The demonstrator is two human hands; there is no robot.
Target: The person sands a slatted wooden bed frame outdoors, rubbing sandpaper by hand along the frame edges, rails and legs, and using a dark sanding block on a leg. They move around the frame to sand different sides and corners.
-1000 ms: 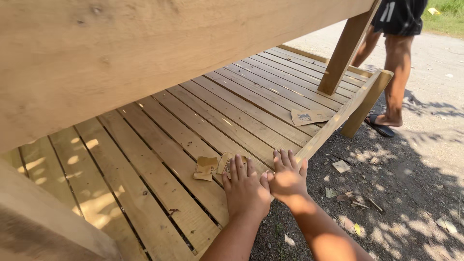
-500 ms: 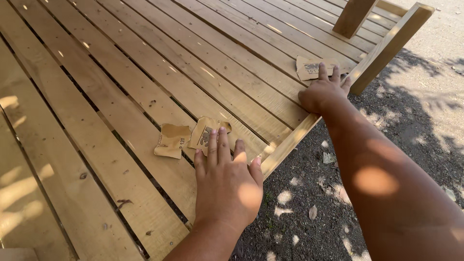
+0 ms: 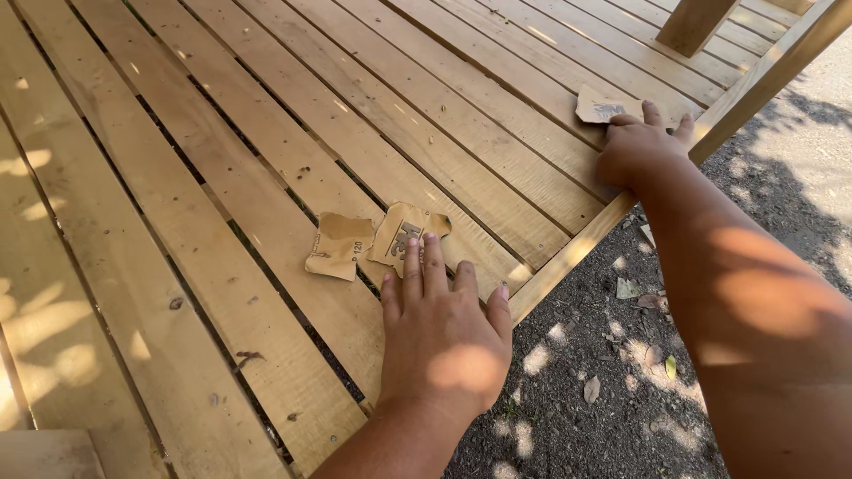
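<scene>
The left hand (image 3: 444, 333) lies flat, palm down and fingers spread, on the slatted wooden platform (image 3: 222, 222), close to its near edge rail (image 3: 577, 253); it grips nothing, and its fingertips rest on the near corner of a torn piece of tan sandpaper (image 3: 404, 232) that lies with its printed backing up. Just to the left of that piece, beyond the hand's thumb side, a second piece of sandpaper (image 3: 339, 246) lies curled over a gap between two slats, the two pieces nearly touching. Below and to the right of the left hand, past the edge rail, is dark bare ground (image 3: 603, 390) with dry leaves and patches of sun. Farther out, the right hand (image 3: 641, 146) reaches across along the same rail, well apart from the left; its fingers are bent and press down on the near edge of a third piece of sandpaper (image 3: 599, 106), not closed around it. Beyond that hand a wooden post (image 3: 697, 22) rises from the platform.
</scene>
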